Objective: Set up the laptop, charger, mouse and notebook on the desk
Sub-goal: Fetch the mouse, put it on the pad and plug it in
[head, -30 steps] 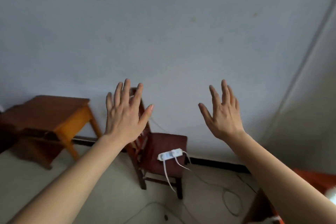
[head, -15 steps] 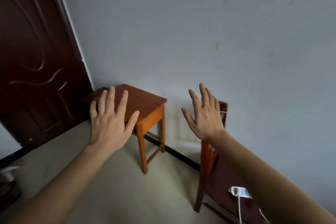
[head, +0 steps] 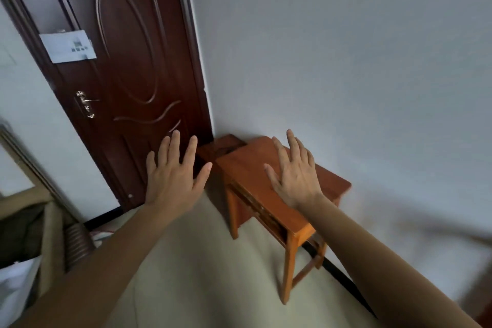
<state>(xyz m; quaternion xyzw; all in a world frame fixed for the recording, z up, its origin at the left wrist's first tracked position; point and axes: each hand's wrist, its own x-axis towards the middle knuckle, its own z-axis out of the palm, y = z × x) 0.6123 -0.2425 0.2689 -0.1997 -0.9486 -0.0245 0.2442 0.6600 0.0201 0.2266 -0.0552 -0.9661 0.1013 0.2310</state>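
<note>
Your view has swung left since half a second ago: the dark brown panelled door (head: 127, 82) now fills the far left, and the dark red chair with the white power strip is gone from view. Small orange-brown wooden desk (head: 255, 176) sits against the pale wall (head: 346, 61), centre-right. Your left hand (head: 173, 181) and right hand (head: 298, 178) are raised, fingers spread, holding nothing. Laptop, charger, mouse, notebook: none visible.
</note>
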